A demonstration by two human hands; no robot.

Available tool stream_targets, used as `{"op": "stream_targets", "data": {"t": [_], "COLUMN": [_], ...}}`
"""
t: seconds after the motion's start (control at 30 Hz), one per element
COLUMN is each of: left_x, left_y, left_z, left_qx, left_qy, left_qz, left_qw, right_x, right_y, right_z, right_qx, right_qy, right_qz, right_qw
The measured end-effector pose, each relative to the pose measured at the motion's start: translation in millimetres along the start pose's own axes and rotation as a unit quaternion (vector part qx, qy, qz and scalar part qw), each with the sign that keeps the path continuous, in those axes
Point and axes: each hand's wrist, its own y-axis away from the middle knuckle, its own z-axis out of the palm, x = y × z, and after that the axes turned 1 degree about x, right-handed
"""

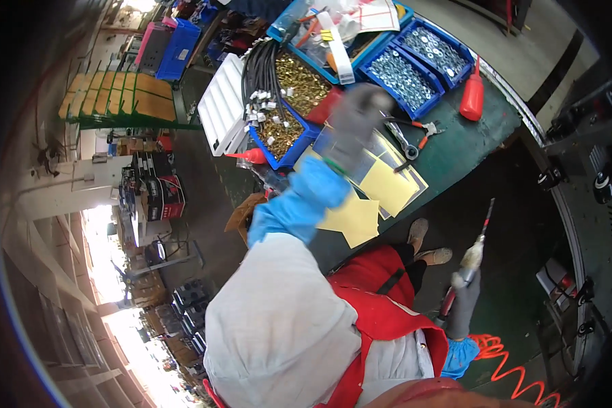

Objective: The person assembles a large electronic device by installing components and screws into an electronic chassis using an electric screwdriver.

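My left hand (pixel 353 129), in a grey glove with a blue sleeve cover, reaches over the workbench and is smeared by motion. Its fingers are too blurred to show whether they hold anything. Beneath and beside it lie several pale yellow sheets (pixel 389 189). A blue bin (pixel 290 158) of small brass parts stands just left of it. Low on the right, away from the bench, my right hand (pixel 464 307), also grey-gloved, is wrapped round a power screwdriver (pixel 470 262). Its long thin bit points up and away from me.
Two blue bins (pixel 425 110) of silvery hardware stand at the back, near a red squeeze bottle (pixel 472 100). Pliers (pixel 427 129) and a ratchet wrench (pixel 409 148) lie before them. Black cables (pixel 258 68) drape beside a white tray (pixel 219 112). An orange coiled hose (pixel 500 353) hangs lower right.
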Motion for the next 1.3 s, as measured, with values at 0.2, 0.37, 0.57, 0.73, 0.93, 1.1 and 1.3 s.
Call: {"op": "stream_targets", "data": {"t": [0.2,0.37,0.57,0.73,0.93,1.1,1.3], "left_x": [-90,-145,-136,-75,1,27,31], "left_y": [-99,-125,-96,-28,64,88,91], "left_z": [-138,-138,-134,-123,-30,0,22], "left_qx": [0.029,-0.057,0.045,0.002,-0.202,-0.241,-0.251], "left_qy": [-0.263,-0.286,-0.263,0.242,0.348,0.357,0.394], "left_qz": [-0.071,-0.082,-0.019,-0.160,-0.204,-0.204,-0.228], "left_qw": [0.962,0.953,0.964,0.957,0.893,0.879,0.854], "right_x": [19,19,21,4,-37,-36,-38], "right_y": [8,13,22,28,38,40,52], "right_z": [36,49,44,56,97,85,57], "right_qx": [-0.056,-0.063,-0.056,-0.103,-0.197,-0.191,-0.190], "right_qy": [-0.016,0.004,0.014,0.035,0.037,0.075,0.073], "right_qz": [0.032,-0.022,-0.040,-0.064,-0.102,-0.126,-0.128], "right_qw": [0.998,0.998,0.998,0.992,0.974,0.970,0.971]}}
